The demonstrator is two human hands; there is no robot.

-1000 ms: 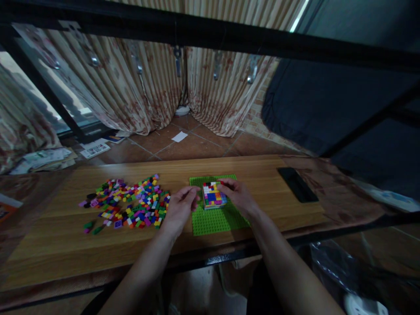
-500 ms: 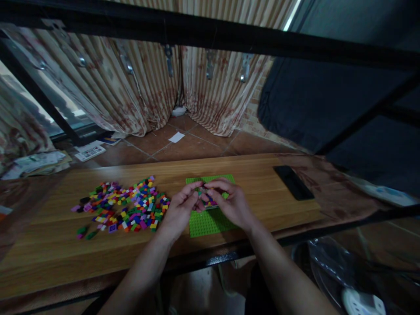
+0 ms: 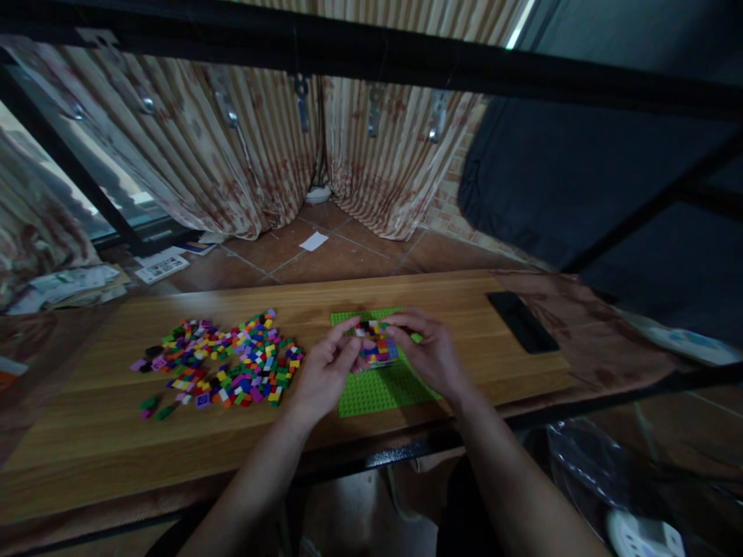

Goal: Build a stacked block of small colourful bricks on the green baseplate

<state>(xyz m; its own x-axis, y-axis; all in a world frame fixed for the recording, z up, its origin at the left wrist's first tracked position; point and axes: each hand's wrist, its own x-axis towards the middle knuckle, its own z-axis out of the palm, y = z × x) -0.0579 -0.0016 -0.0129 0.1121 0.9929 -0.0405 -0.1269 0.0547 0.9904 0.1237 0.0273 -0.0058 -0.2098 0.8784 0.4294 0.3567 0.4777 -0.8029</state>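
A block of multicoloured toy bricks [image 3: 380,350] rests on a bright green studded baseplate [image 3: 377,396] at the middle of the table. My left hand [image 3: 330,365] is closed at the block's left side, thumb and fingers curled against its edge. From the right, my right hand [image 3: 428,352] reaches over the block's far corner with thumb and forefinger pinched. A small green brick [image 3: 384,328] shows at those fingertips; whether it touches the block below cannot be made out.
A wide pile of loose bricks [image 3: 232,360] lies left of the baseplate on the wooden table [image 3: 302,445]. A black phone [image 3: 522,321] lies at the right end. A dark metal bar [image 3: 371,58] with hanging hooks crosses above, before striped curtains [image 3: 249,155].
My hands have drawn apart, uncovering more of the brick block between them. The right hand has shifted slightly right; the left stays by the block's left side.
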